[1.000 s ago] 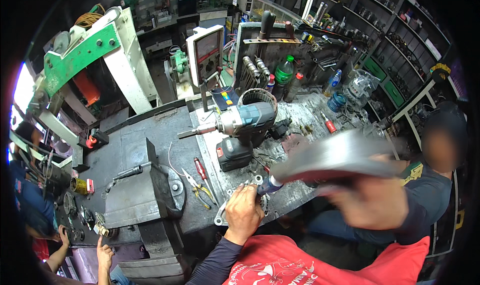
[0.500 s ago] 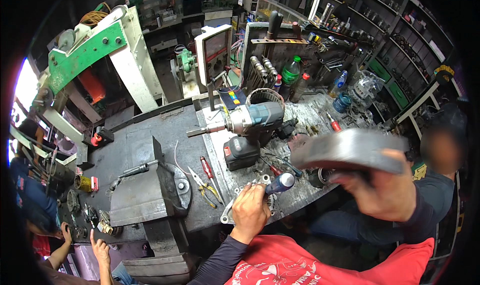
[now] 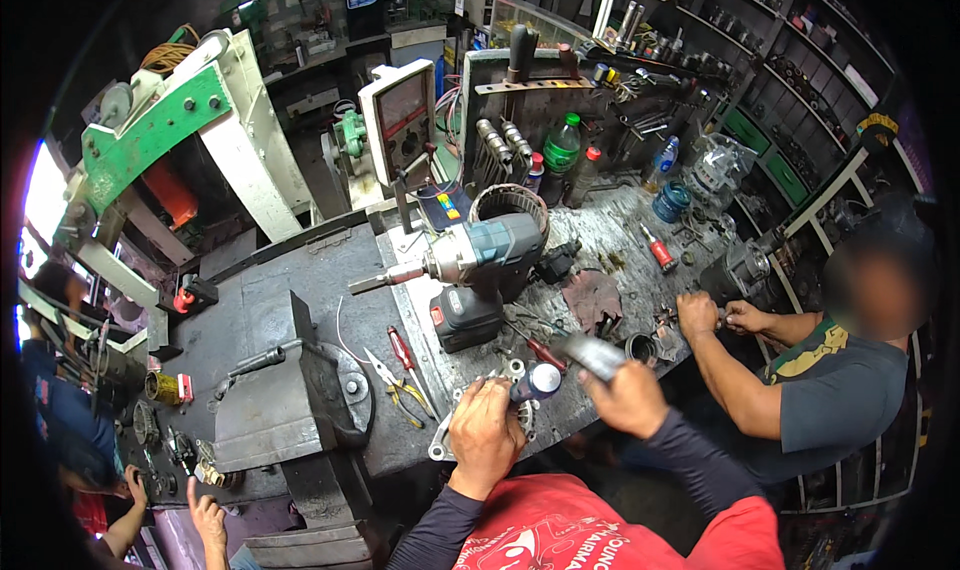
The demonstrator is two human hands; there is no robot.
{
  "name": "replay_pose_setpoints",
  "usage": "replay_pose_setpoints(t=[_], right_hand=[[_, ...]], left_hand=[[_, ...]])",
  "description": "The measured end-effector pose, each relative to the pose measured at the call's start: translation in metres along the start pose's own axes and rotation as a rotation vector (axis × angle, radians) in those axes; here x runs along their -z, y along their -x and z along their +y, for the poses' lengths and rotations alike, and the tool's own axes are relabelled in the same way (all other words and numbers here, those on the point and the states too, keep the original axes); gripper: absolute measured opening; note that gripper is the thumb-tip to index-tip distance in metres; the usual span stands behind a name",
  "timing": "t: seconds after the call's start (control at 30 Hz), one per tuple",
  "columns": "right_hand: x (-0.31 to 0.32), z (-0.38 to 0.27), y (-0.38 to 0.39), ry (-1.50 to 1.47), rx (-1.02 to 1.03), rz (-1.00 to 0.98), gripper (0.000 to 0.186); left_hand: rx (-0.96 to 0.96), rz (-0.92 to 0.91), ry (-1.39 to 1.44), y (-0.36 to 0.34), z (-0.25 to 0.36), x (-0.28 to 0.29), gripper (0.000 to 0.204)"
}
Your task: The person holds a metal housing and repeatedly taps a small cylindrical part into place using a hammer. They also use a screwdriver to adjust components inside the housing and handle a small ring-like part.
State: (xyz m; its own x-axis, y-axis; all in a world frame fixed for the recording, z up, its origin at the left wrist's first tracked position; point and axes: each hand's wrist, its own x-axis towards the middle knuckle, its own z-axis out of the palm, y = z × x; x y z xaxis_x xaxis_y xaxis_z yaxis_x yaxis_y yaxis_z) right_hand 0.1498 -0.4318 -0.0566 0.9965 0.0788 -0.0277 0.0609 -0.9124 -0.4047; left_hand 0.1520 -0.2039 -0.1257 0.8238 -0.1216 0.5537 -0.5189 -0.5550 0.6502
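Observation:
My left hand (image 3: 484, 430) is closed round a tool with a blue-and-silver handle (image 3: 535, 384), held over a cast aluminium housing (image 3: 443, 444) at the bench's front edge. My right hand (image 3: 628, 400) grips a hammer, whose blurred metal head (image 3: 588, 355) is raised just right of the blue handle. Just left of the housing lie yellow-handled pliers (image 3: 408, 400) and a red-handled screwdriver (image 3: 399, 345). Behind my hands, a cordless impact wrench (image 3: 500, 240) with a black battery lies near a red screwdriver (image 3: 543, 348), a dark rag (image 3: 590, 293) and a round ring part (image 3: 640, 347).
A large vise (image 3: 260, 415) stands left on the steel bench (image 3: 230, 305), below a green-and-white press frame (image 3: 160, 135). A co-worker (image 3: 830, 390) works at the right; other hands (image 3: 208, 515) are at the lower left. Bottles (image 3: 568, 148) and shelving (image 3: 750, 30) are behind.
My right hand with the hammer has swung down and leftward from the right, toward the blue handle. The co-worker's hands at the right, formerly hidden behind it, now show.

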Motion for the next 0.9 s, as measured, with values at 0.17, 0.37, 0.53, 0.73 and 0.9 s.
replay_pose_setpoints(t=[0.17,0.37,0.53,0.73,0.9], right_hand=[[-0.139,0.065,-0.012,-0.019,-0.024,0.258,0.049],[-0.128,0.034,-0.069,0.024,0.011,0.439,0.035],[-0.018,-0.058,-0.037,-1.095,0.079,0.226,0.026],[-0.005,-0.126,-0.022,-1.245,0.260,0.266,0.027],[0.009,-0.137,-0.042,-1.249,0.405,0.206,0.046]], left_hand=[[-0.004,-0.040,0.011,0.002,-0.002,0.001,0.032],[0.008,-0.062,0.032,0.002,-0.004,0.001,0.036],[0.029,-0.140,0.026,-0.003,-0.004,0.007,0.040],[0.061,-0.111,0.080,-0.009,0.001,0.011,0.025],[0.043,-0.183,0.110,-0.010,-0.005,0.016,0.033]])
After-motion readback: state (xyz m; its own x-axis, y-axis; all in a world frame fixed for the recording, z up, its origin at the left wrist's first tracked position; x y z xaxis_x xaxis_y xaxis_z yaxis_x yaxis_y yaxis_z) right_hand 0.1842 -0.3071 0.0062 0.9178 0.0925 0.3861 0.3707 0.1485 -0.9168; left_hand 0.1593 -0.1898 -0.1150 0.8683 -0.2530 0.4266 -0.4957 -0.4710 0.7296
